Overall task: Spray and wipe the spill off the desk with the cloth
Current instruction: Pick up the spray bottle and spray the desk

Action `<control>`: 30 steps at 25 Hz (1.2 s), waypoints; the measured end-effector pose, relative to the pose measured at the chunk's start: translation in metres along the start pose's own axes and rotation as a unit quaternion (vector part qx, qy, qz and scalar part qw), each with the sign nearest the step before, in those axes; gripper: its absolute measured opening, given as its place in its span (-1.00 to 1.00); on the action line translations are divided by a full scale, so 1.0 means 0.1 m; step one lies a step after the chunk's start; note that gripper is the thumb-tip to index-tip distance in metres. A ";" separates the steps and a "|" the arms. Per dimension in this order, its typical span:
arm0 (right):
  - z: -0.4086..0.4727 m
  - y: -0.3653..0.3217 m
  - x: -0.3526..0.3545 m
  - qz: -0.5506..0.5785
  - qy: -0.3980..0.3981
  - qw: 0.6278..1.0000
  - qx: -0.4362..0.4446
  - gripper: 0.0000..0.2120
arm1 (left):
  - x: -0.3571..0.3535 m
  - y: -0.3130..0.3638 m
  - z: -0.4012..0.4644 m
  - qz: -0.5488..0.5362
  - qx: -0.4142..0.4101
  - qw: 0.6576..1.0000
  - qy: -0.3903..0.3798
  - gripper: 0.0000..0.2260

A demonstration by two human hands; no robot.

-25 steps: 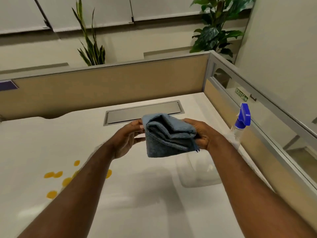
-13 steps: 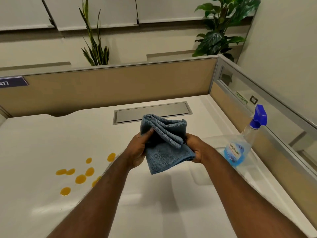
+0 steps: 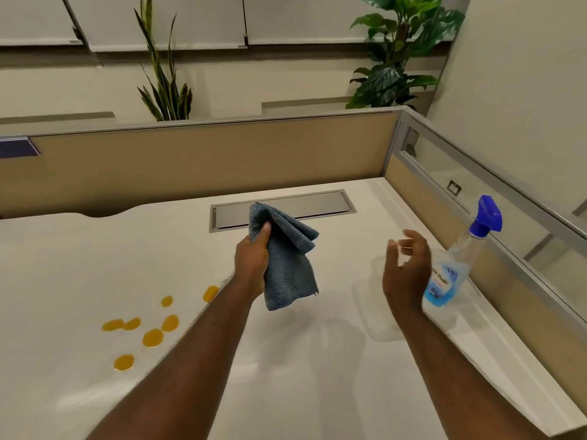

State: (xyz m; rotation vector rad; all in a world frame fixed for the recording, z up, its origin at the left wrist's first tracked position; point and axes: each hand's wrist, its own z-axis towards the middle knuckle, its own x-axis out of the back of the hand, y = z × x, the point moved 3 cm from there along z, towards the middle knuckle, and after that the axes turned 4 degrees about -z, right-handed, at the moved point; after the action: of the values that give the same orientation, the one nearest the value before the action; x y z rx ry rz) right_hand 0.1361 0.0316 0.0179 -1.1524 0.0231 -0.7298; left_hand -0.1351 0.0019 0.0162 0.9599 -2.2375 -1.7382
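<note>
My left hand point(image 3: 252, 262) grips a folded blue-grey cloth point(image 3: 286, 265), held in the air above the white desk point(image 3: 79, 265). My right hand point(image 3: 405, 268) is empty, fingers spread, hovering just left of a clear spray bottle point(image 3: 451, 268) with blue liquid and a blue trigger head; hand and bottle are apart. The bottle stands upright near the desk's right edge. The spill point(image 3: 152, 336) is several orange drops on the desk to the left, partly hidden by my left forearm.
A grey metal cable hatch point(image 3: 317, 206) is set into the desk at the back. Tan partition panels point(image 3: 190, 160) wall the desk at the back and right, the right one with a glass strip. Two potted plants stand behind the partition.
My right hand has let go of the cloth and moved right toward the spray bottle. The cloth stays in my left hand alone and hangs looser.
</note>
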 end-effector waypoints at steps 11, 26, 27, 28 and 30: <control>1.02 0.76 0.61 -0.021 0.171 0.985 -0.034 -0.21 | -0.06 0.06 0.14 0.013 0.018 0.998 0.066 -0.74; 1.46 0.40 0.58 0.127 -0.026 0.991 0.037 -0.38 | -0.22 0.29 0.08 -0.034 -0.019 0.996 0.082 -0.66; 1.44 0.23 0.57 0.128 -0.030 0.989 0.062 -0.42 | -0.23 0.36 0.07 -0.033 -0.048 0.995 0.083 -0.67; 1.40 0.06 0.54 0.127 -0.036 0.987 0.090 -0.46 | -0.25 0.44 0.07 -0.030 -0.075 0.993 0.087 -0.68; 1.24 -0.29 0.42 0.129 -0.065 0.980 0.136 -0.50 | -0.28 0.57 0.06 -0.018 -0.113 0.988 0.101 -0.69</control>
State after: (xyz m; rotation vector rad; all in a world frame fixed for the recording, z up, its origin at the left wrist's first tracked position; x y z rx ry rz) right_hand 0.2006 0.1044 0.1097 -0.9109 -0.0355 -0.4114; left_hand -0.1384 0.0292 0.0734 1.0769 -1.8653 -1.7726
